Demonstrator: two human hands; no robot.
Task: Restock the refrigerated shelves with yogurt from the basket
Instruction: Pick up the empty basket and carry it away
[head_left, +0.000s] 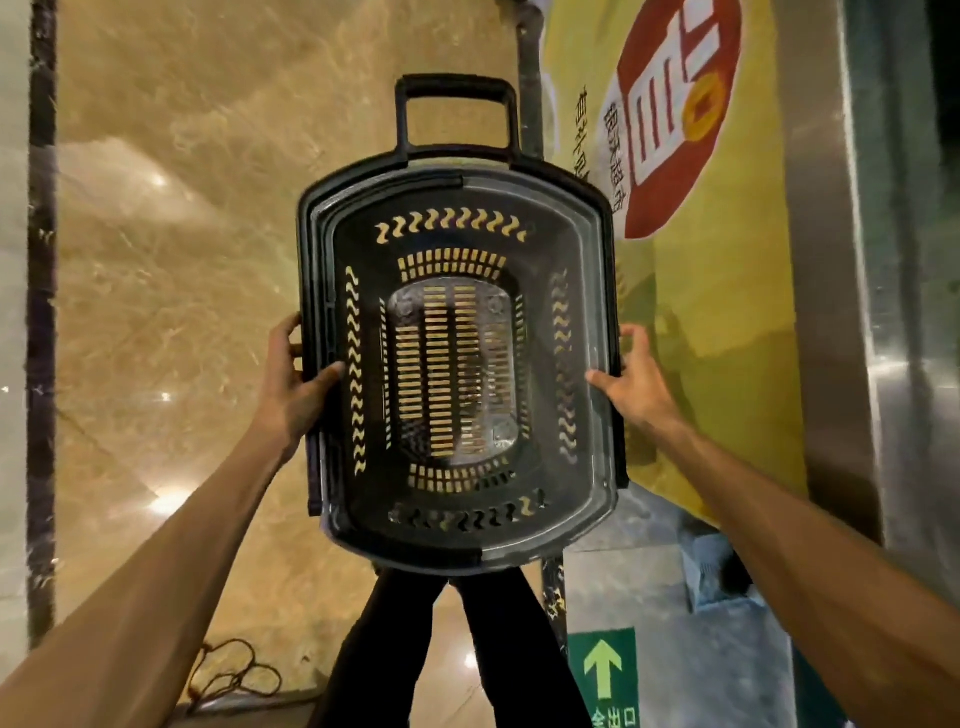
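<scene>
Head camera: we looked straight down into the black plastic basket (319, 249), which we held out in front of us above the floor, its pull handle (457, 85) pointing away from us. Through the slots in its bottom and walls we saw the floor below. Our left hand (291, 384) gripped the left rim, thumb lying inside against the wall and fingers curled round the outer edge. Our right hand (636, 387) held the right rim the same way, thumb inside, fingers outside and more loosely bent. The basket hung over glossy tan marble floor (182, 260), with its right side over a yellow floor sticker (727, 260) bearing a red and white logo. Our dark trouser legs (374, 649) showed under the near rim. A green arrow sign (602, 670) lay by our right leg, a thin cord (234, 675) lay looped at lower left, and a metal panel (831, 312) stood along the right.
</scene>
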